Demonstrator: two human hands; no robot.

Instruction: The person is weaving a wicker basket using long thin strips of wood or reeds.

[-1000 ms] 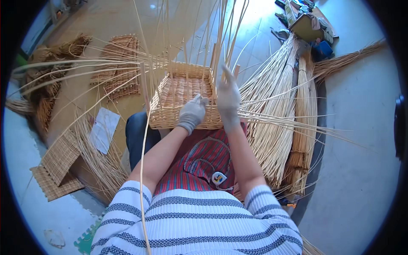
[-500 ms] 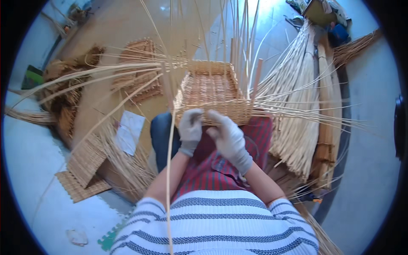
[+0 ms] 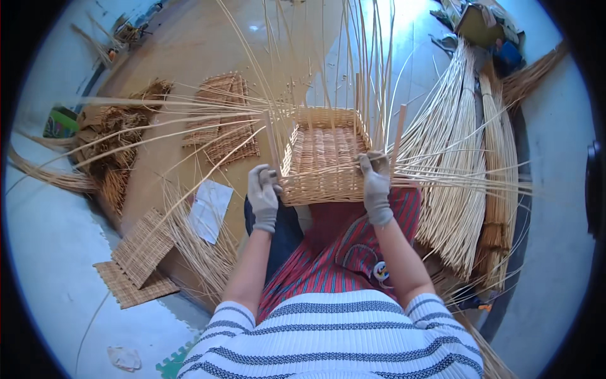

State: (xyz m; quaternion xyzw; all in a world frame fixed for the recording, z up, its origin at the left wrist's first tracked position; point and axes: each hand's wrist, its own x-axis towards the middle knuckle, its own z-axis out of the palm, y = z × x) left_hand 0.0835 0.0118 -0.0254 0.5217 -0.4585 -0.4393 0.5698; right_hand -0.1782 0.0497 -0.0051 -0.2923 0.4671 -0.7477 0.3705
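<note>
A rectangular wicker basket (image 3: 325, 187), half-woven with long loose stakes, stands in front of me above my lap. My left hand (image 3: 262, 197), in a pale work glove, holds its near left corner with the fingers curled against the outer side. At the near right corner my right hand (image 3: 377, 186), gloved too, grips the rim with the thumb toward the inside. Pale stakes (image 3: 183, 104) fan out to the left, and more stakes (image 3: 454, 179) to the right. Thin wooden posts (image 3: 399, 136) rise at the basket's corners.
Large bundles of pale rods (image 3: 451, 208) lie at the right. Woven panels (image 3: 230, 117) rest on the floor beyond the left stakes, with other panels (image 3: 144, 246) nearer. A white sheet (image 3: 209, 210) lies over loose rods. Brown fibre (image 3: 113, 148) is heaped at the left.
My hands have moved apart from the middle of the near wall to its two corners. The long rod that crossed in front of my body is no longer there.
</note>
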